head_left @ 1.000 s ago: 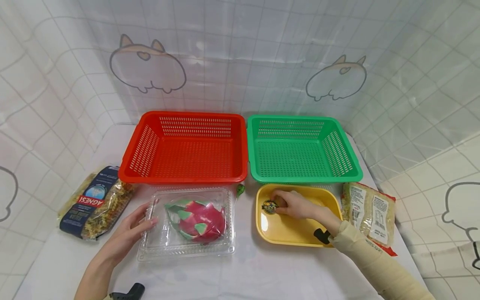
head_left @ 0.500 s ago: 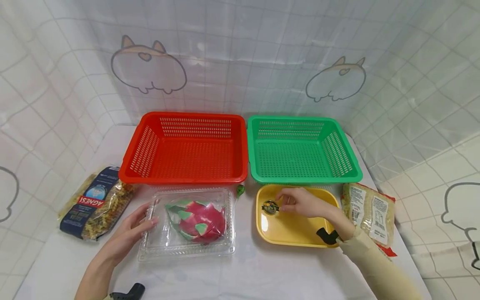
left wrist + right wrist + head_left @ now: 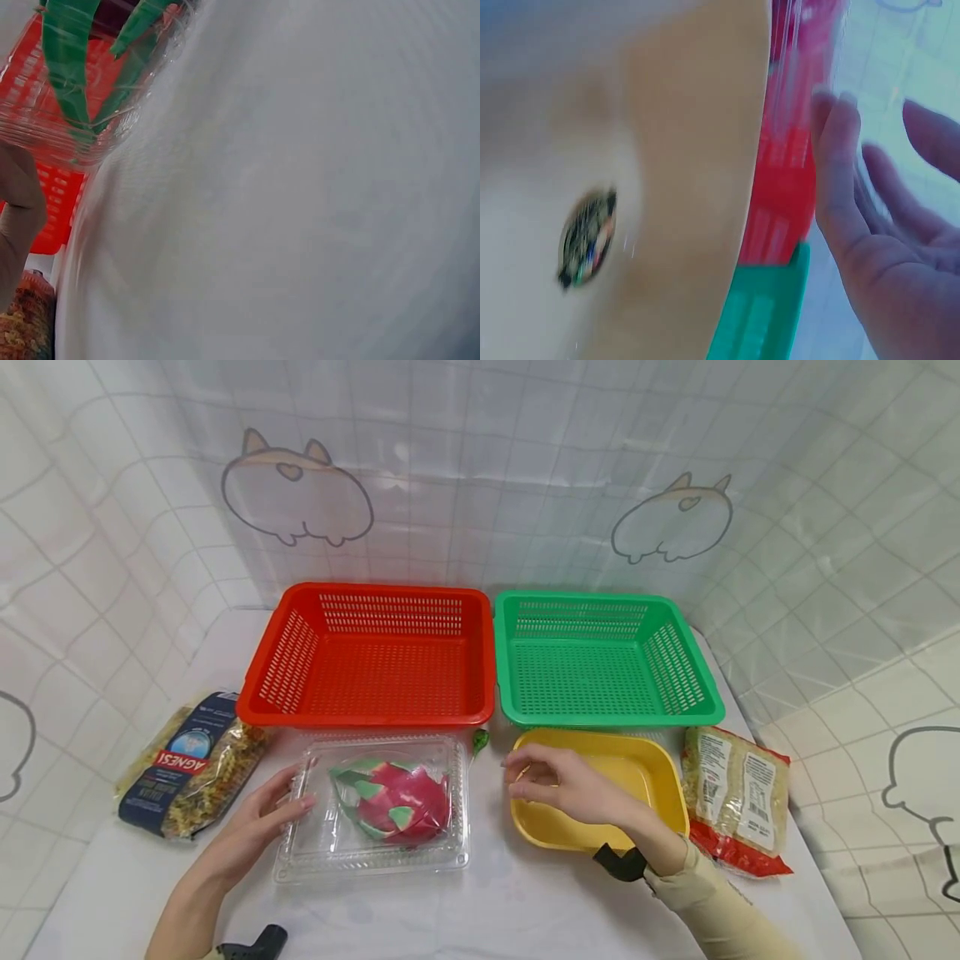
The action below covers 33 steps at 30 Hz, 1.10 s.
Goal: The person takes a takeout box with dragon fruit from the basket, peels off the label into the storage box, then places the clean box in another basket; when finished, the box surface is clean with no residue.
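Observation:
A clear lidded plastic box (image 3: 322, 847) with a pink and green dragon fruit (image 3: 416, 806) inside stands at the front of the table. My left hand (image 3: 251, 827) rests at the box's left edge, thumb and fingers relaxed against it. In the left wrist view, part of that hand (image 3: 15, 214) shows beside the box's corner (image 3: 71, 146). My right hand (image 3: 573, 785) hovers over the left rim of a yellow tray (image 3: 630, 768), fingers loosely bent and apart, holding nothing. An oval dark label (image 3: 589, 240) shows on the tray floor in the right wrist view; the hand covers it in the head view.
Behind stand a red basket (image 3: 375, 718) and a green basket (image 3: 611, 718), side by side. A pasta bag (image 3: 191, 764) lies at left and a red-edged bag of pale grain (image 3: 738, 797) at right. A small green item (image 3: 480, 741) lies between box and tray.
My right hand has drawn away from the label inside the yellow tray, first right, then left and nearer, to above the tray's left rim. My left hand and the box have stayed put.

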### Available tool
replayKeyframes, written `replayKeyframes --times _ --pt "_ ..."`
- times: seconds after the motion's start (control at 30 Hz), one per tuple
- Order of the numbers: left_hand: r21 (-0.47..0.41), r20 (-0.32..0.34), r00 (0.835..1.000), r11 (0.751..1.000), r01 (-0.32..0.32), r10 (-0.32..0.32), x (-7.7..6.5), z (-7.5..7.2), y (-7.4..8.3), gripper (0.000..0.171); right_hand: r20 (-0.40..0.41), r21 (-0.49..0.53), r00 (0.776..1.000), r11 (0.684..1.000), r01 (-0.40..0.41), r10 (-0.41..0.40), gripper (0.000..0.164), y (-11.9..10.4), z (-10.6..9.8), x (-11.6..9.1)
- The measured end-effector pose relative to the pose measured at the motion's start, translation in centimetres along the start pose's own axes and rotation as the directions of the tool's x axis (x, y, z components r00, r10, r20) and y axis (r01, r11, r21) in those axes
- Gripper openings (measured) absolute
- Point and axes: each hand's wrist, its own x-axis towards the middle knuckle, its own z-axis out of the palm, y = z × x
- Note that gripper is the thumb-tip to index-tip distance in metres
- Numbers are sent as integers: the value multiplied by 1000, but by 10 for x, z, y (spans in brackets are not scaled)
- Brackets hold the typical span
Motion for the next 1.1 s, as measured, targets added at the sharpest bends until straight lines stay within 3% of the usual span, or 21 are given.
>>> replayKeyframes --times 0.37,0.6,0.83,1.1 --pt "36 -20 999 998 43 -43 -2 1 2 74 47 89 989 985 -146 142 62 -12 35 16" --pt "60 -35 999 997 44 -42 -2 0 1 72 33 68 992 990 -127 125 83 -11 54 22" --pt "80 -56 998 996 26 -21 -3 -1 0 71 26 90 996 992 -91 89 85 -8 65 29" --pt "69 -137 989 997 -40 49 -6 2 -3 66 7 32 991 990 -134 134 85 -5 77 30"
